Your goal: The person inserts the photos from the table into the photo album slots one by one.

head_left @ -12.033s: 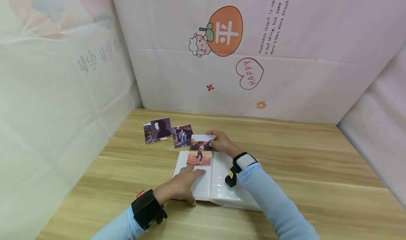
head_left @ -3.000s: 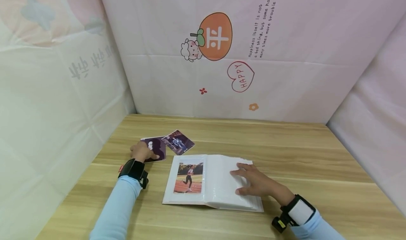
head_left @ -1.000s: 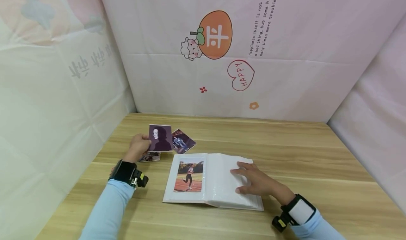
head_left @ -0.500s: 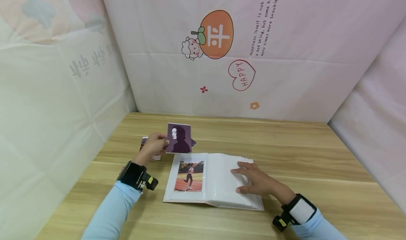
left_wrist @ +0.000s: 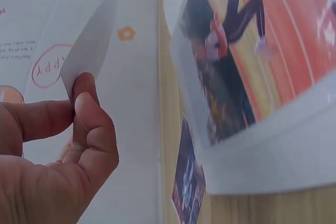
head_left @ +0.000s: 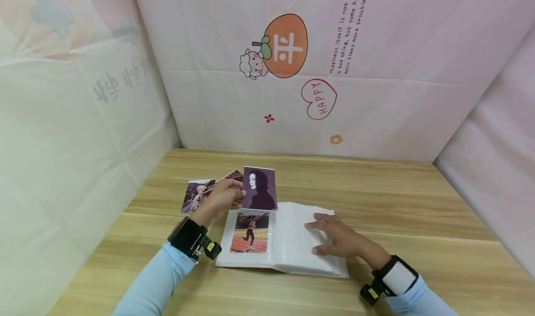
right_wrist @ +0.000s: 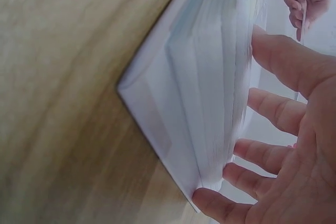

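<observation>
My left hand [head_left: 221, 196] pinches a purple photo [head_left: 260, 190] of a dark-hooded figure by its left edge, holding it up over the top of an open photo album [head_left: 246, 261]. In the left wrist view the photo's pale back [left_wrist: 92, 45] shows between thumb and fingers. A runner photo [head_left: 250, 232] sits in the album's left page. My right hand [head_left: 339, 237] rests on the right page with fingers spread. In the right wrist view its fingertips [right_wrist: 257, 40] touch the edge of the stacked pages [right_wrist: 210, 87].
Two more photos lie on the wooden table [head_left: 397, 223] behind my left hand: one of a light-haired figure [head_left: 196, 195], and another [head_left: 234, 174] partly covered by the hand. Printed white cloth [head_left: 376, 112] walls the back and sides.
The left hand has picked the purple photo off the other photos and carried it right to above the album. Earlier, the runner photo was slid into the left page. The right hand has stayed still lately.
</observation>
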